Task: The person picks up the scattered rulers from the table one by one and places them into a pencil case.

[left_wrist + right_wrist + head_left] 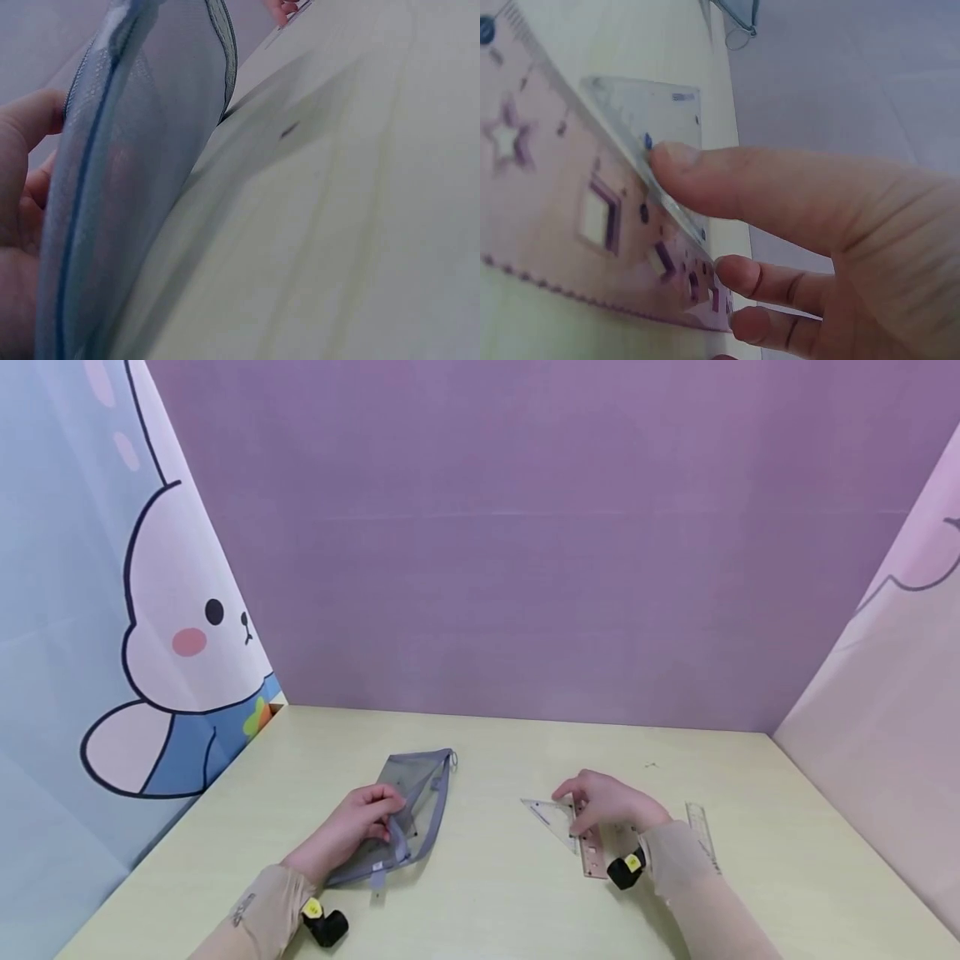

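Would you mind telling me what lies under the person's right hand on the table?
The right hand pinches a clear triangular set square over a pinkish translucent stencil ruler. The palm hides where they overlap.

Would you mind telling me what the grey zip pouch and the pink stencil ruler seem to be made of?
The grey zip pouch looks like thin, semi-sheer mesh fabric: the left hand shows through it. The pink stencil ruler looks like translucent, smooth plastic with cut-out shapes, gripped by the right hand.
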A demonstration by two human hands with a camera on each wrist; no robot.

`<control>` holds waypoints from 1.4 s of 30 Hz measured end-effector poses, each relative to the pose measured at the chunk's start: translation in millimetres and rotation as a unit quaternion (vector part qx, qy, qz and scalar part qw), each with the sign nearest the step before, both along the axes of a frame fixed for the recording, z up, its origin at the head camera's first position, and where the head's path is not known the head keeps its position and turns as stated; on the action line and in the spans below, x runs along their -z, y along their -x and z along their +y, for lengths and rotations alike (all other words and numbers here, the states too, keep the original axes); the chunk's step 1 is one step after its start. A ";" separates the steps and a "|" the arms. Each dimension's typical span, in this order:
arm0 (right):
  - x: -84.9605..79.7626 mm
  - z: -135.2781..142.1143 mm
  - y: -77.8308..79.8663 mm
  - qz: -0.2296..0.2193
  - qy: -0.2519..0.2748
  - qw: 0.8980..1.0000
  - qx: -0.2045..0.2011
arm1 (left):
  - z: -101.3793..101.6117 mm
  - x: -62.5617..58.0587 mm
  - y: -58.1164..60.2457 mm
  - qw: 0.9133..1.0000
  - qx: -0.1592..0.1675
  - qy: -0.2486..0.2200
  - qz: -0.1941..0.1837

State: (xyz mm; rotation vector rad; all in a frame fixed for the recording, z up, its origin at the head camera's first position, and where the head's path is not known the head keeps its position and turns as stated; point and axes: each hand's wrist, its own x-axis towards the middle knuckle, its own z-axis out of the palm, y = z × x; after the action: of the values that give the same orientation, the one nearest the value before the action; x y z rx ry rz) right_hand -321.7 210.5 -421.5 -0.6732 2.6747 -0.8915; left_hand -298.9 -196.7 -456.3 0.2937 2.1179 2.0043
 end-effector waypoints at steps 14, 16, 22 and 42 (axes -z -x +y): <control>-4.0 -32.0 -10.4 0.069 -0.068 0.995 0.022 | -2.1 1.0 -0.2 1.000 -0.005 -0.001 0.009; -4.5 -36.0 -13.0 0.073 -0.079 0.994 0.032 | -2.2 1.4 -0.1 1.000 -0.005 0.000 0.009; -10.1 -40.5 -21.0 0.091 -0.114 0.988 0.045 | -2.2 2.9 -0.1 1.000 -0.004 -0.001 0.006; 3.1 -38.2 -12.6 0.064 -0.093 0.993 -0.039 | -1.5 -0.9 0.8 1.000 0.009 0.009 0.004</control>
State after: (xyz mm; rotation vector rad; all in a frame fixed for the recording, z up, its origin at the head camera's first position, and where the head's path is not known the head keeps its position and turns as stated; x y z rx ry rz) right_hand -309.2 172.2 -424.6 -0.8090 2.7771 -0.5887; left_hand -299.7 -198.2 -455.5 0.3170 2.1293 1.9757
